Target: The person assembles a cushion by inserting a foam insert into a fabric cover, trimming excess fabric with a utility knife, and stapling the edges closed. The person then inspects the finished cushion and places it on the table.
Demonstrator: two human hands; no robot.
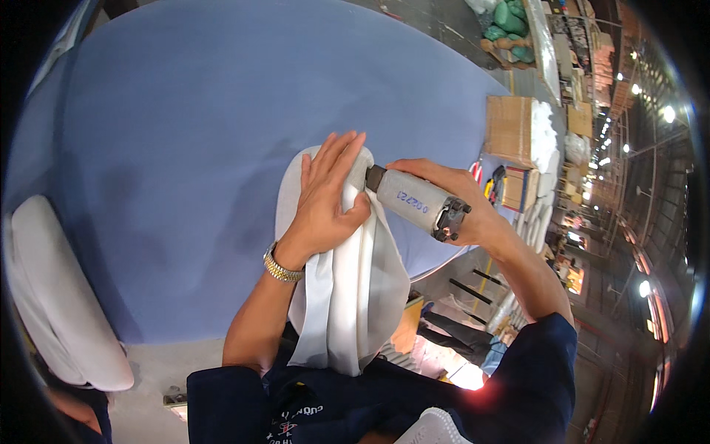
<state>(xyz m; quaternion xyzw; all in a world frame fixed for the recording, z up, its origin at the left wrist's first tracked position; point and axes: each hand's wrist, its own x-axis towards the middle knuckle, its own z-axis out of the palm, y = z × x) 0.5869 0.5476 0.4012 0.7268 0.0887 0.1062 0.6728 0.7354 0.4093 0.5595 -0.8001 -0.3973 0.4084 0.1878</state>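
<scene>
A light grey upholstered cushion (285,211) lies on the blue table, its loose fabric (347,296) hanging in folds toward my body. My left hand (325,196) presses flat on the cushion, fingers stretched out, the thumb resting by a fold. A gold and silver watch (282,264) circles that wrist. My right hand (466,196) is wrapped round a grey pneumatic staple gun (414,200). Its dark nose meets the fabric at the cushion's right edge, close to my left thumb. The grip of the gun is hidden behind its body and my fingers.
The blue-covered table (185,96) spreads out ahead. Another pale padded piece (63,296) stands at the left, near another person's arm (74,407). Right of the table are a cardboard box (509,129) and several hand tools (495,183). A person's dark-trousered legs (455,333) show behind on the right.
</scene>
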